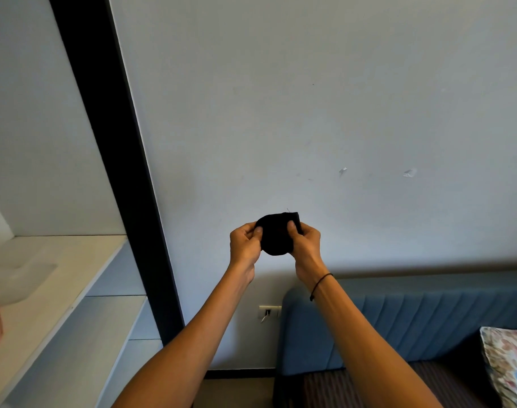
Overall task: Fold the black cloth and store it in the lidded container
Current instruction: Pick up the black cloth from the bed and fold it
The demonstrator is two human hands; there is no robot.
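Head view: both arms reach forward, hands raised in front of the pale wall.
Left grip: the left hand [245, 242] pinches the left edge of the black cloth [276, 235], thumb on the near face, other fingers curled behind.
Right grip: the right hand [306, 242] pinches the right edge the same way; a thin dark cord [320, 285] circles that wrist.
Cloth position: held in the air between the two hands, bunched into a small rounded bundle, touching nothing else.
Handling: it looks soft, limp and very light, with no stiffness of its own, so it will sag wherever it is not held. A loose thread stands up at its top edge.
Where to hold: probably at the edges or corners, pinched between thumb and fingertips, as now; a firm pinch should do, since slipping seems unlikely.
Progress: already small, so folding looks close to done.
Left of scene: a white shelf [74, 269] carries a cloudy plastic piece [18, 275], perhaps a lid; I cannot tell for certain.
Right, near: a blue couch [428, 316] with a flowered pillow [507, 363].
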